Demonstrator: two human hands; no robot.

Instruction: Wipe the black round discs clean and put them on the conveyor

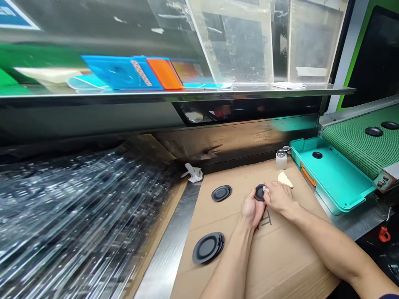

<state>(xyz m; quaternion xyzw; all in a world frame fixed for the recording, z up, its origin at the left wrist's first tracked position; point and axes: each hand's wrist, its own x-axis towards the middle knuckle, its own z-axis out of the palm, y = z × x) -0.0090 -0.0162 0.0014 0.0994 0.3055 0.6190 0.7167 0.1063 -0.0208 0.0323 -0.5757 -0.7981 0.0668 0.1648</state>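
My left hand (252,207) grips a round black plastic disc (259,192) by its edge, above the cardboard sheet (212,220). Fingers of my right hand (277,196) are pinched together at the disc's right side, with a small white bit, perhaps cloth or tissue, showing between them. To the left lie a small stack of black discs (221,193) and, closer to me, a larger stack of black discs (208,248). A pale yellow wedge-shaped piece (284,179) rests just beyond my right hand.
A small bottle with a metal cap (281,160) stands at the back. On the right, a teal tray (335,178) holds one black disc, beside a green conveyor belt (364,143) carrying two more. Clear plastic-wrapped items (77,224) fill the left. A metal shelf (187,96) overhangs the back.
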